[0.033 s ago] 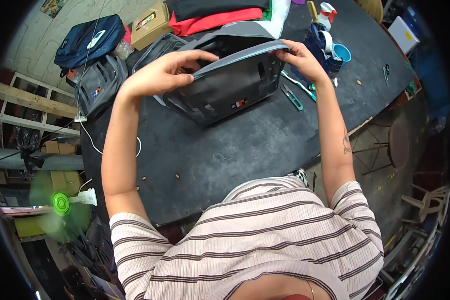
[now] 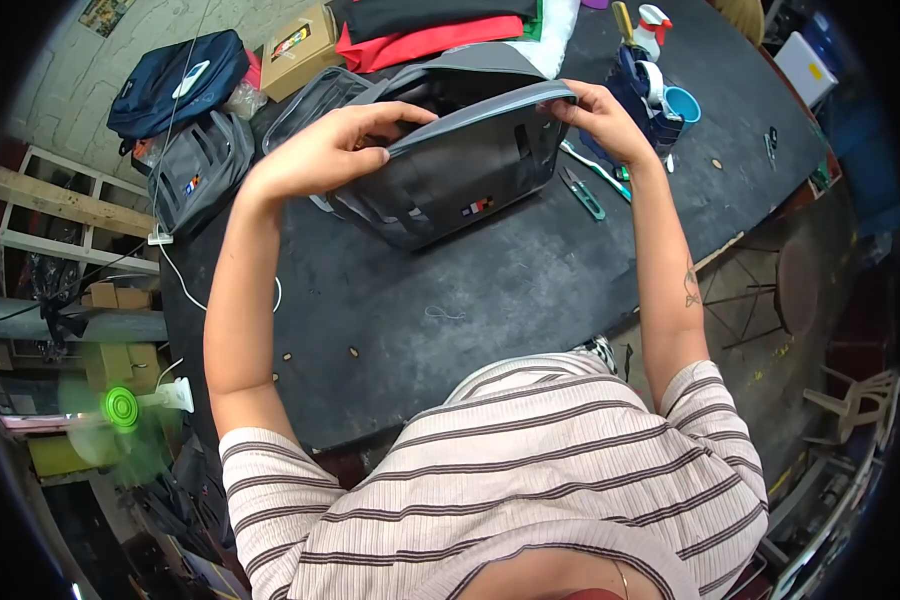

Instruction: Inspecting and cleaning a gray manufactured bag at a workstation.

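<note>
A dark grey backpack (image 2: pixel 460 185) stands on the black table with its top opening spread apart and a small coloured patch low on its front. At the left end of the opening is my left hand (image 2: pixel 335 148), its thumb outside against the front edge and its fingers curled over into the mouth. My right hand (image 2: pixel 602 118) pinches the right end of the same rim between thumb and fingers. Most of the bag's inside is dark and hidden. Just right of the bag lie green-handled thread snips (image 2: pixel 582 195) and a toothbrush (image 2: pixel 595 165).
A second grey bag (image 2: pixel 200 175) and a navy backpack (image 2: pixel 175 85) sit at the left, near a cardboard box (image 2: pixel 300 50). Folded red fabric (image 2: pixel 430 42) lies behind. Far right are a blue cup (image 2: pixel 682 104) and spray bottle (image 2: pixel 651 30). A green fan (image 2: pixel 120 407) spins beside the table (image 2: pixel 450 275).
</note>
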Demonstrator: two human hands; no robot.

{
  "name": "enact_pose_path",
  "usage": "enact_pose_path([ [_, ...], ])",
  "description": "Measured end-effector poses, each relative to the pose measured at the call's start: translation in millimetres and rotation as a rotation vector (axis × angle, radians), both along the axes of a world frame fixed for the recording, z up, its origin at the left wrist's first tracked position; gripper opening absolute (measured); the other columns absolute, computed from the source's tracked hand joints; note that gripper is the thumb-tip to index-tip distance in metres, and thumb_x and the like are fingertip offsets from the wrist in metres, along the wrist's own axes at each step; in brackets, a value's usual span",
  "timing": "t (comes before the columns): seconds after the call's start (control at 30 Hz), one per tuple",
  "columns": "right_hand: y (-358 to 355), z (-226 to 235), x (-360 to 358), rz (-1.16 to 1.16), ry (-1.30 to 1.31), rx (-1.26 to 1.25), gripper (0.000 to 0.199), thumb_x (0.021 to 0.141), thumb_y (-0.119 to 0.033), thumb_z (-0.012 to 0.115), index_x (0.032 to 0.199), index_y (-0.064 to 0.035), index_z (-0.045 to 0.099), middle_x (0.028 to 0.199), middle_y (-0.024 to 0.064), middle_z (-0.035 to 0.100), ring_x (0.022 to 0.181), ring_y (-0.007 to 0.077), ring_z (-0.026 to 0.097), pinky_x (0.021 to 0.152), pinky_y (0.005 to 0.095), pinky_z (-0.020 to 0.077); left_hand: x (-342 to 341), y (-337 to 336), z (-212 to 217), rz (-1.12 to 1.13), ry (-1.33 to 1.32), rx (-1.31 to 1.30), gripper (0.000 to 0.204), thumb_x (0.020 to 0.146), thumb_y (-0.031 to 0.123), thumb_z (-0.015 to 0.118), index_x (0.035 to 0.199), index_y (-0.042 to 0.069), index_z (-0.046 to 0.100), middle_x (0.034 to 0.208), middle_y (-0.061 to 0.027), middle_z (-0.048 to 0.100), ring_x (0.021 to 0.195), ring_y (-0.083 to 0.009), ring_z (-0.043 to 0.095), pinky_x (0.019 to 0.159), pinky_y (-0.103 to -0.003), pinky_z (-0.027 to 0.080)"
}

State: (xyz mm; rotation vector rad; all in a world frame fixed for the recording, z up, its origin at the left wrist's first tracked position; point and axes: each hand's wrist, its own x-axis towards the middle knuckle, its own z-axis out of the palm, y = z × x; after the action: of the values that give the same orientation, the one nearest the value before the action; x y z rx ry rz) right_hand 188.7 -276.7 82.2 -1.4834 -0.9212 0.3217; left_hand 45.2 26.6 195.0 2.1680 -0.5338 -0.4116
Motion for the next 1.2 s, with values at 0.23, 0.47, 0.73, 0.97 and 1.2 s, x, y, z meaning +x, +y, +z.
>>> enact_pose_path([
  [0.23,-10,-27,-29,-0.387,0.078,0.272,0.022,0.083,-0.001,0.06,0.104,0.0014,0.06,0.096,0.0049,0.065,0.088,0.012,0.062,0.081,0.0248,0.0481,-9,-46,-21,0.19,-0.598,0.317,0.052,0.079,-0.003,0.053,0.129,0.012,0.05,0.113,-0.0151,0.06,0.102,-0.0299,0.06,0.088,-0.035,0.045],
  [0.47,-14,-126,-27,-0.478,0.412,-0.135,0.02,0.088,-0.005,0.053,0.106,0.0005,0.061,0.087,0.0035,0.062,0.075,0.0116,0.06,0.065,0.025,0.0477,11,-92,-20,0.14,-0.674,0.498,0.049,0.082,0.006,0.057,0.13,0.017,0.049,0.107,-0.0125,0.061,0.096,-0.0321,0.06,0.081,-0.04,0.05],
  [0.73,-19,-108,-34,-0.33,0.791,-0.017,0.013,0.084,-0.014,0.066,0.075,-0.008,0.059,0.065,-0.0017,0.056,0.053,0.0048,0.049,0.049,0.0187,0.0397,57,-123,-47,0.019,-0.784,0.388,0.033,0.082,0.008,0.055,0.115,0.011,0.062,0.091,-0.0122,0.059,0.081,-0.0317,0.062,0.07,-0.041,0.05],
  [0.97,-28,-19,-24,-0.261,0.601,0.296,0.011,0.083,-0.011,0.06,0.075,-0.0045,0.062,0.068,-0.0018,0.058,0.056,0.0034,0.047,0.051,0.0173,0.0365,66,-132,-45,-0.036,-0.67,0.401,0.041,0.079,-0.001,0.049,0.116,0.011,0.062,0.091,-0.0113,0.061,0.085,-0.0293,0.063,0.074,-0.04,0.05],
  [1.2,-19,3,-23,-0.346,0.482,0.201,0.015,0.086,-0.018,0.063,0.076,-0.0064,0.061,0.068,-0.0023,0.058,0.058,0.0029,0.045,0.053,0.0179,0.034,76,-128,-46,0.009,-0.653,0.338,0.025,0.083,0.012,0.058,0.107,0.011,0.066,0.094,-0.012,0.067,0.088,-0.0299,0.064,0.075,-0.041,0.049],
])
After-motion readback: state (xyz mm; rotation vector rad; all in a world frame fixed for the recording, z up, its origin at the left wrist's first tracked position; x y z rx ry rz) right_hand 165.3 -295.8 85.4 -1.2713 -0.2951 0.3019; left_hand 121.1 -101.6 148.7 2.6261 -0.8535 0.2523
